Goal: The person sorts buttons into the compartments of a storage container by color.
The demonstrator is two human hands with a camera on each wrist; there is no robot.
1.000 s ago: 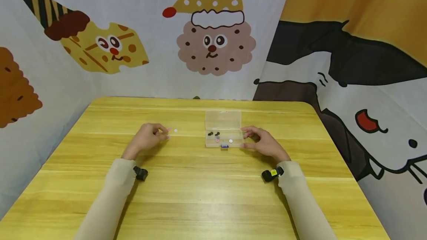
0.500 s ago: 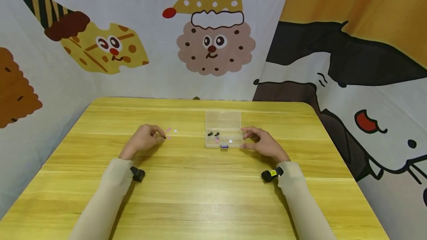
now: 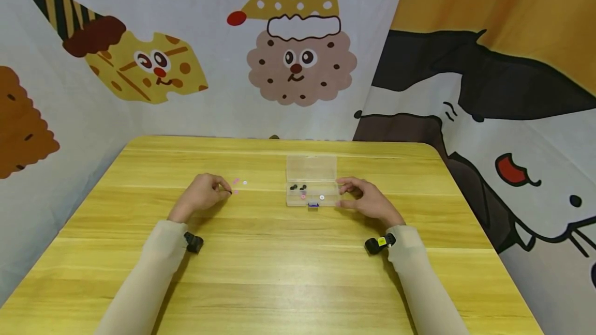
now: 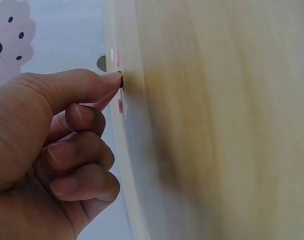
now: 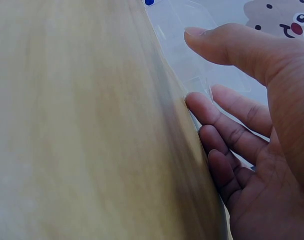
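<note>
In the head view my left hand (image 3: 202, 193) is left of centre over the table. Its thumb and index finger pinch a small black button (image 4: 121, 80), mostly covered by the fingertips. Two pink buttons (image 3: 236, 192) and a white button (image 3: 244, 183) lie just beyond it. My right hand (image 3: 365, 198) is at the right end of a clear plastic box (image 3: 330, 202), with thumb and fingers spread apart and relaxed. Its fingertips appear to touch the box's end. Inside the box are several black buttons (image 3: 303, 187), a pink button (image 3: 303, 197) and a white button (image 3: 322, 197).
The box's clear lid (image 3: 311, 167) stands raised at the back. A blue latch (image 3: 313, 204) is on its front side. Behind the wooden table (image 3: 279, 273) hangs a cloth (image 3: 223, 92) with cartoon prints.
My left hand has drawn back slightly to the left, and the black button now shows at its fingertips. The nearer pink button has come into clearer view. My right hand and the box have stayed put.
</note>
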